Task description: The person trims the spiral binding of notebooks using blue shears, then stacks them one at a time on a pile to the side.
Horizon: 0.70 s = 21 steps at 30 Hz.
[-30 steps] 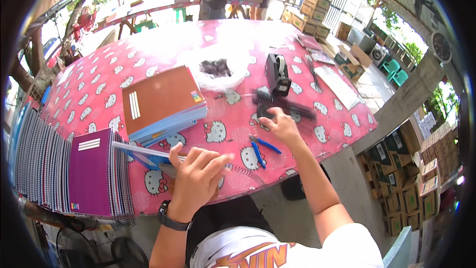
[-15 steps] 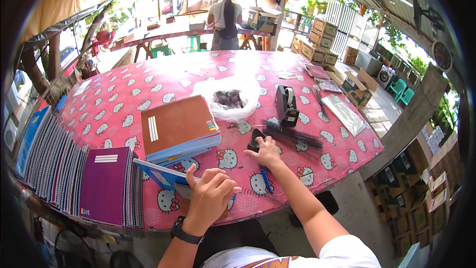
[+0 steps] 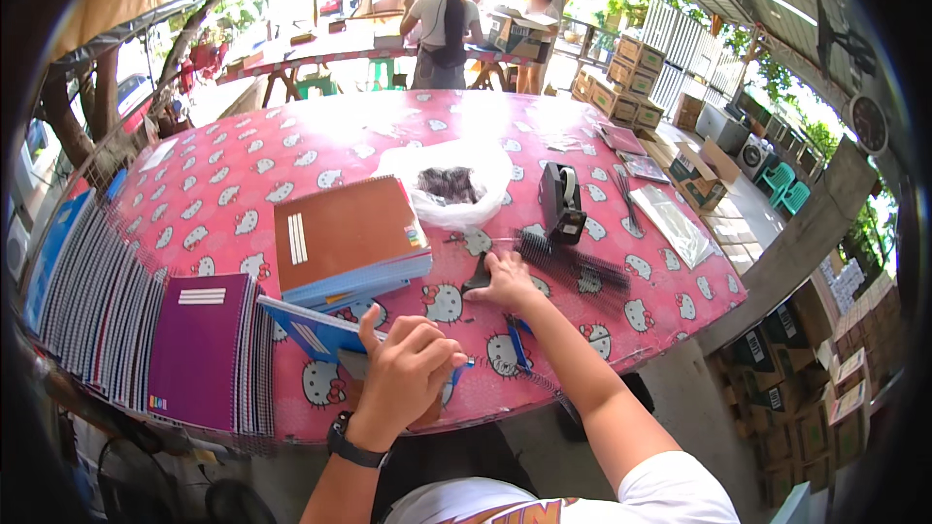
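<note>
My left hand [image 3: 413, 364] is closed round a blue notebook [image 3: 313, 332] tilted up at the table's near edge. A thin dark spiral coil [image 3: 510, 369] trails rightward from beside this hand. My right hand [image 3: 512, 283] lies over a small black object [image 3: 478, 274], thumb on its near side and fingers curled across it; its kind is partly hidden. Near my right wrist lies a blue-handled tool [image 3: 518, 342]. Black spiral coils [image 3: 582, 267] lie in a bunch beyond that hand. A stack of notebooks with a brown cover [image 3: 345, 228] is beyond my left hand.
Spiral notebooks with a purple front cover [image 3: 197, 349] stand in a row at left. A white plastic bag [image 3: 393, 170] with dark contents and a black tape dispenser [image 3: 563, 204] sit mid-table. People work at a far table; cartons [image 3: 631, 73] are stacked beyond.
My right hand has shifted slightly left, and the black object under it has moved left too. My left hand still holds the blue notebook. The view has tilted slightly.
</note>
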Each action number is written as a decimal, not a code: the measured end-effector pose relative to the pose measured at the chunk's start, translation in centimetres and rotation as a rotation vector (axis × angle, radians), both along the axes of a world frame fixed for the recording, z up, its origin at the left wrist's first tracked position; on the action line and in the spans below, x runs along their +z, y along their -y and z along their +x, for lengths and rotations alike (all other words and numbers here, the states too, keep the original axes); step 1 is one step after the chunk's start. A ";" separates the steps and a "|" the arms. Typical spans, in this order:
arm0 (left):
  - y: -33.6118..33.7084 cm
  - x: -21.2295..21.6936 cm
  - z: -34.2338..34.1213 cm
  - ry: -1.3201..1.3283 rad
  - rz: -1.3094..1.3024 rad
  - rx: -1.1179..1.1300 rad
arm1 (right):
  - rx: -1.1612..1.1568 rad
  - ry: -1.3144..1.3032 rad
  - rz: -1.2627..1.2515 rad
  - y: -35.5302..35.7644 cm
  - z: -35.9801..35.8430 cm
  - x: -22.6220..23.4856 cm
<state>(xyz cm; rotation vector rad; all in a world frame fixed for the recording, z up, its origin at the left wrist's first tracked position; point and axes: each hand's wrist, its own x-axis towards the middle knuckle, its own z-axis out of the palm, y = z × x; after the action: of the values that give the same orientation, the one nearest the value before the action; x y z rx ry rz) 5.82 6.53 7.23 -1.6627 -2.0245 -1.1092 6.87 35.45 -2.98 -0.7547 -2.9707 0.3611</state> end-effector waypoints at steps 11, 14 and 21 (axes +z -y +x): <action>0.3 -0.2 -0.6 -0.036 0.067 0.074 | 0.167 -0.089 -0.357 1.3 3.4 1.7; 1.4 -0.7 -2.0 -0.017 0.042 0.204 | 0.303 -0.414 -1.246 6.3 6.5 5.8; 1.1 0.0 -2.4 -0.019 0.033 0.174 | 0.475 -0.310 -0.825 7.4 7.5 10.5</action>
<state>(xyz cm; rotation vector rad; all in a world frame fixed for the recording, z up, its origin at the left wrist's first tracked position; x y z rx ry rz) 3.43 5.40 7.22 -1.4437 -2.0818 -1.0571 14.32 28.07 7.53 0.0338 -2.5965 1.6074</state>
